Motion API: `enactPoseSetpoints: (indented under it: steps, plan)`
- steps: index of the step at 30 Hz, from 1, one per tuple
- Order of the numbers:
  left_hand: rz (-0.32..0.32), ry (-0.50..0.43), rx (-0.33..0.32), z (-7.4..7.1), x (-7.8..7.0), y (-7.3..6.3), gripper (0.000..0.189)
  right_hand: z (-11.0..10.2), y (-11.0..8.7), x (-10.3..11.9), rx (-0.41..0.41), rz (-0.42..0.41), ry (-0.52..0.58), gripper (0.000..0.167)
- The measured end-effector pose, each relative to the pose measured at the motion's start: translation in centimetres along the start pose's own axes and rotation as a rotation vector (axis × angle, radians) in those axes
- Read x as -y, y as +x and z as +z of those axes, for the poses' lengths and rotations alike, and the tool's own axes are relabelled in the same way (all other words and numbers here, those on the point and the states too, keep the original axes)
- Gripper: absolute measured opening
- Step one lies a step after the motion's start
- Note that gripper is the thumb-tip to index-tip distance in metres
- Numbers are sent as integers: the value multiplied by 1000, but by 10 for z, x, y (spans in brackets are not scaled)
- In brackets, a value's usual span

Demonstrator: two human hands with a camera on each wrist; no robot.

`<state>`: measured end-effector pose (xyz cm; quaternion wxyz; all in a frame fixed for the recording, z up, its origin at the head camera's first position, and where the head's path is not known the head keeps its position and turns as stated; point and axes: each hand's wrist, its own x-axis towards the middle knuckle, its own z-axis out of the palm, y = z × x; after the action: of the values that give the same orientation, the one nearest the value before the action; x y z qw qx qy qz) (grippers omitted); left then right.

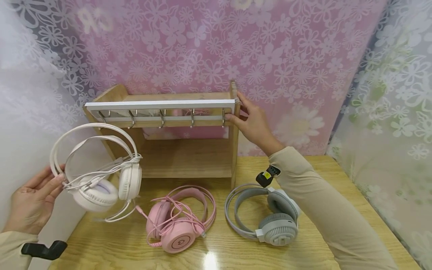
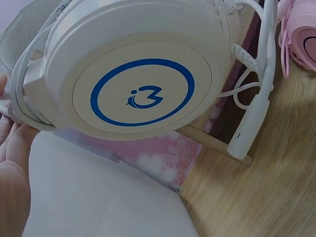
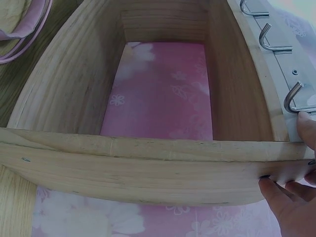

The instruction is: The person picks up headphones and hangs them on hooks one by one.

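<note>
My left hand (image 1: 35, 198) grips the white headphones (image 1: 129, 182) by the headband, raised at the left in front of the wooden rack (image 1: 189, 170). Their cable is wound around the band, and one ear cup (image 2: 143, 94) with a blue ring logo fills much of the left wrist view. At the rack's upper right corner my right hand (image 1: 254, 122) grips the side panel (image 3: 148, 173), thumb at the front by the end hook (image 1: 223, 118) and fingers on the outer side. Several metal hooks line the hook rail (image 1: 162, 103) along the rack's top front.
Pink headphones (image 1: 180, 234) with a tangled cable lie on the wooden table (image 1: 111, 243) before the rack. Grey headphones (image 1: 278, 228) rest to their right, under my right forearm. A floral pink cloth (image 1: 209, 45) hangs behind, and a white sheet (image 1: 27, 105) covers the left side.
</note>
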<state>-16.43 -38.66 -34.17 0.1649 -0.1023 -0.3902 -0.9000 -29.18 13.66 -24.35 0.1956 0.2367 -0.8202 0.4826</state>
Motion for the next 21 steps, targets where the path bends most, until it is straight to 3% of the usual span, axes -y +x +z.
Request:
enactPoseSetpoints:
  steps: [10,21]
  plan:
    - [-17,13,-20,-3,0,9,43,3,-2,2,10,-3,21,80]
    - [-12,37,54,-9,7,17,45,5,-4,-1,0,1,15,80]
